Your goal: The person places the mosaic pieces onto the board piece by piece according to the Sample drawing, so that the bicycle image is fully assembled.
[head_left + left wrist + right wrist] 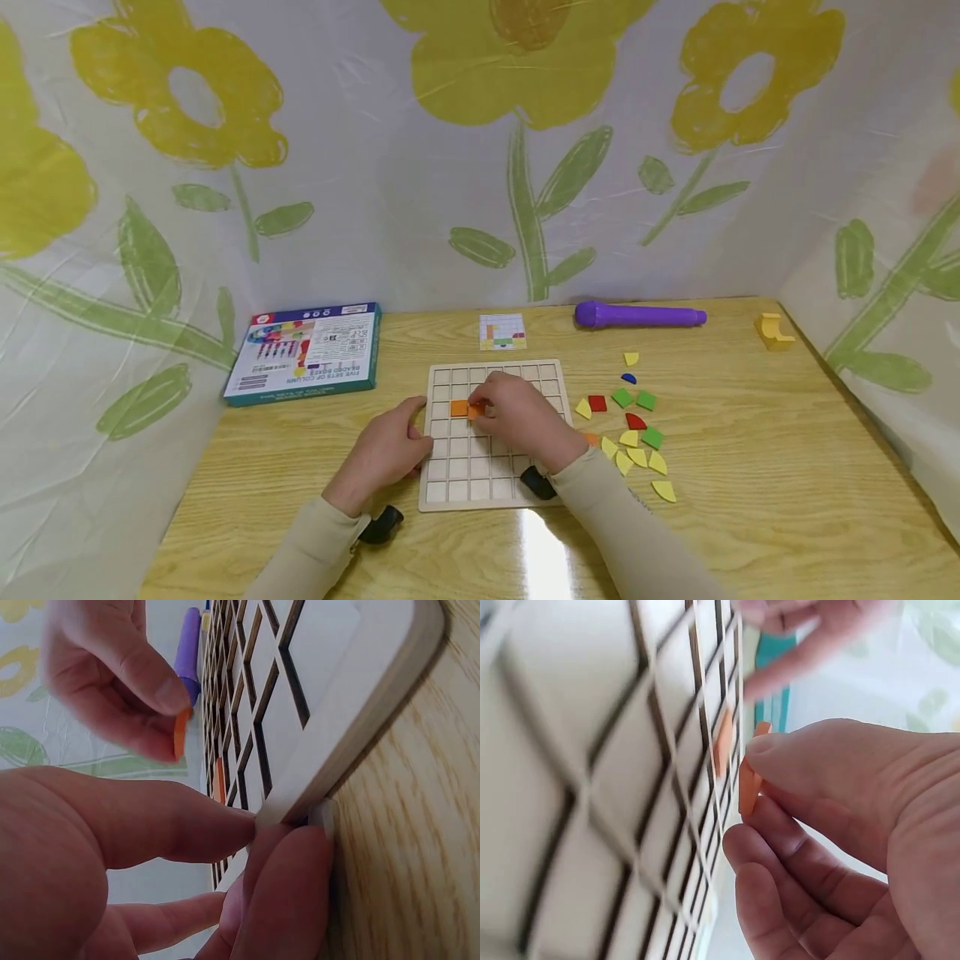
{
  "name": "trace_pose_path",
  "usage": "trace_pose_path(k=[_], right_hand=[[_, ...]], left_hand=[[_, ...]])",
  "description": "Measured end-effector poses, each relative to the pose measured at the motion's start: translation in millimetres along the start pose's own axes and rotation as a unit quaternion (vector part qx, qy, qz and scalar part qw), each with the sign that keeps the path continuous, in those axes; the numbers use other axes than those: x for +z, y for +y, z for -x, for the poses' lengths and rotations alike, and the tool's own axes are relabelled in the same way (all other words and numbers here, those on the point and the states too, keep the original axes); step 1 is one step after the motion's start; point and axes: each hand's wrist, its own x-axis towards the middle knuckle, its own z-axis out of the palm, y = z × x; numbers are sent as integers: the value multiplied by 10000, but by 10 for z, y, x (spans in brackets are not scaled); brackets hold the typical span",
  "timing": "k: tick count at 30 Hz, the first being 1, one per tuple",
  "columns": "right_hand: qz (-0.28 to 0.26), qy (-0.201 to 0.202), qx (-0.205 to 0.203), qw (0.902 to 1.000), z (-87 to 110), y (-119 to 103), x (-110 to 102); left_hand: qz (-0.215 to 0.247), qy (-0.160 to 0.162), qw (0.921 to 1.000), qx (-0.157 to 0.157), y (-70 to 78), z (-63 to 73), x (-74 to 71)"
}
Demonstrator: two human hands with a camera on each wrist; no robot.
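A wooden grid board [457, 505] lies on the table, and one orange square tile [459, 408] sits in a cell in its upper left part. Between thumb and fingers my right hand [517, 415] pinches a second orange square tile [748, 787], held just above the board beside the first one. That held tile stands on edge in the right wrist view. At the board's left side my left hand [386, 446] grips the rim, thumb at the top edge and fingers against the side in the left wrist view.
Loose tiles lie right of the board: several yellow quarter-circles [637, 457], green squares [646, 401], a red square [597, 403], a blue half-circle [628, 378]. Behind are a pattern card [503, 327], a purple microphone-shaped object [641, 317], a flat box [303, 354] and a yellow block [772, 332].
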Motion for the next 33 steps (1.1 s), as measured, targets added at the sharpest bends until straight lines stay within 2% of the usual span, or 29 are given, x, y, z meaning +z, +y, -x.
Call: trace_pose_path(k=[5,9,20,33], right_hand=[[195,-21,-351,9992,-32,-103,157],[277,-29,-383,9989,-18,-130,219],[745,118,-527,9958,-33,-149,272],[693,68,-445,9966,-27,-157,274]], left_hand=[[-13,-11,10000,-71,6,5,-2],[42,-67,9998,-179,17,17,3],[-21,-31,10000,-90,5,-5,-7],[-100,-43,9999,-117,15,-7,-3]])
